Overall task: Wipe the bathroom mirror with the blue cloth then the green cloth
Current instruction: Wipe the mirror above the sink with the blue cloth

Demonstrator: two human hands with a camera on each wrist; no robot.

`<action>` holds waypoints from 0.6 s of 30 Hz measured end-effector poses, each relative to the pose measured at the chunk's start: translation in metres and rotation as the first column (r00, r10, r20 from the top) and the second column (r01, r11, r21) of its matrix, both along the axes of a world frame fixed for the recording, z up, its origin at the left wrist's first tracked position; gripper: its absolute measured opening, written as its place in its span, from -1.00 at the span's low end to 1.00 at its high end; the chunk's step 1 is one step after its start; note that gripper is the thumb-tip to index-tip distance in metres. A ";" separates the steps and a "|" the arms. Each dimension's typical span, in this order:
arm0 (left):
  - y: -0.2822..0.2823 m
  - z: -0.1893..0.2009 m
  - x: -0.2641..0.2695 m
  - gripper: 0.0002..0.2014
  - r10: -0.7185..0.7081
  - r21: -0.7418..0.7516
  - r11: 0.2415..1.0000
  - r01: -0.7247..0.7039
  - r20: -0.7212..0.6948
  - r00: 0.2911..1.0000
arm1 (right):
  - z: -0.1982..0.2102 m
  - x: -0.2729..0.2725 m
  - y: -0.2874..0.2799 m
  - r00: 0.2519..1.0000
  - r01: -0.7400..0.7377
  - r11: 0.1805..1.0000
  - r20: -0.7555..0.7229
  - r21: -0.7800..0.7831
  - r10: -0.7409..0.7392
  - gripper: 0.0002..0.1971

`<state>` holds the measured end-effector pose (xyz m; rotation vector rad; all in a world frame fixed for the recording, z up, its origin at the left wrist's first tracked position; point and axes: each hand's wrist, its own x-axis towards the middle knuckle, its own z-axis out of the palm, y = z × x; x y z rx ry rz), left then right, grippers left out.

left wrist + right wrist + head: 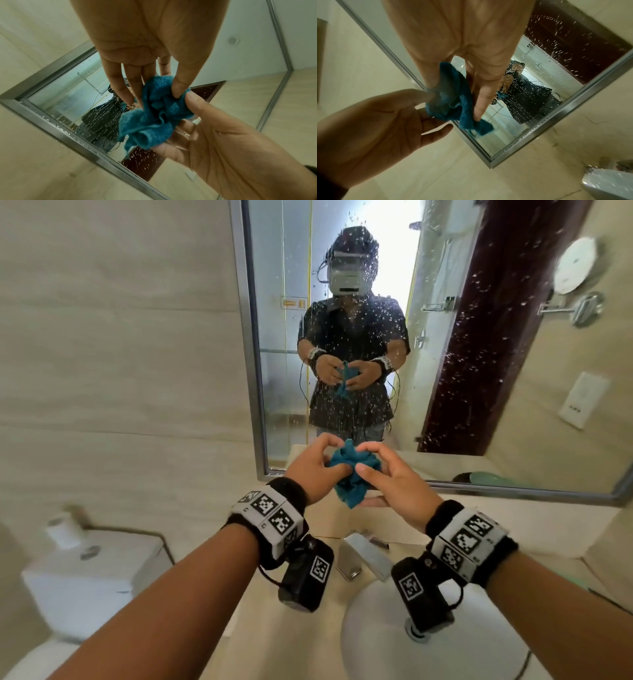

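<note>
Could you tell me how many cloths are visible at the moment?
1. The blue cloth is bunched between the left hand and right hand, in front of the mirror. The green cloth is not clearly visible; it may be out of view.

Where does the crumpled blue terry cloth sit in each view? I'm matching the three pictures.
Head: crumpled blue terry cloth at centre, pinched between left hand and right hand.
Left wrist: centre, slightly right.
Right wrist: left of centre.
Shared landmark: the droplet-spattered, metal-framed mirror behind it.
</note>
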<state>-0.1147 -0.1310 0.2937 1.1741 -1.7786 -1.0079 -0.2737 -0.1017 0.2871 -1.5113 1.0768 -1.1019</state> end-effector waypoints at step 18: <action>-0.052 0.076 0.015 -0.82 0.094 0.015 0.996 -0.093 -0.105 0.990 | 0.053 0.007 -0.076 0.993 -0.113 0.943 -0.051 -0.314 0.102 -0.75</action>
